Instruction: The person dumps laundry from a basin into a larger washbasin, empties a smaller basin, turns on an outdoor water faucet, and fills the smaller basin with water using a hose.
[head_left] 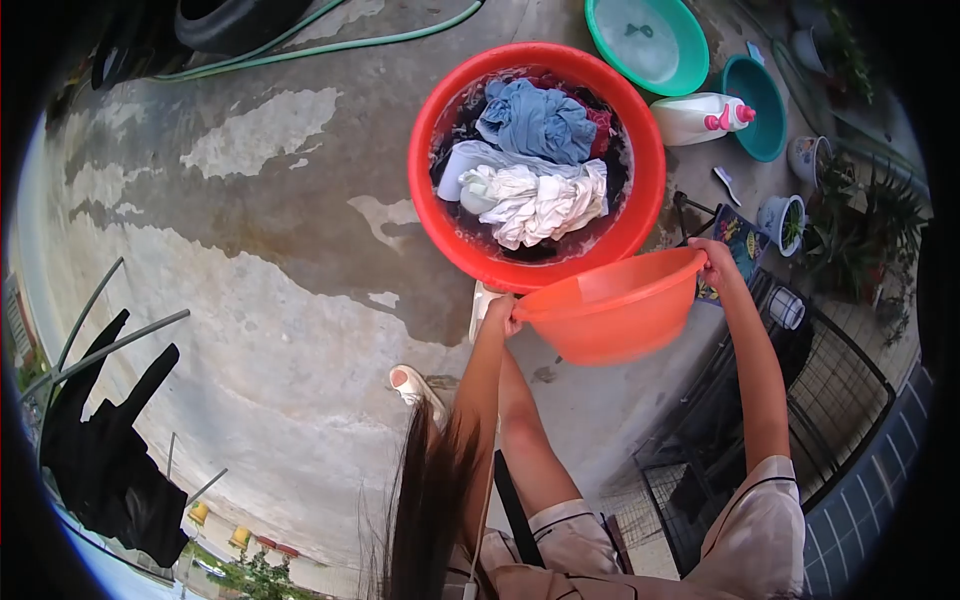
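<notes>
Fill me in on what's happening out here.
A person holds an orange basin by its rim, the left hand on one side and the right hand on the other, tilted beside a large red tub. In the tub, blue cloth and white cloth lie heaped over darker, wet-looking items. Beyond it on the ground stand a green basin with cloudy liquid, a teal basin and a white bottle.

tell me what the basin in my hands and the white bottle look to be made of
Orange basin: probably thin plastic, slightly glossy, as light glows through its wall.
White bottle: likely smooth molded plastic, going by its even, opaque body and pink cap.
</notes>
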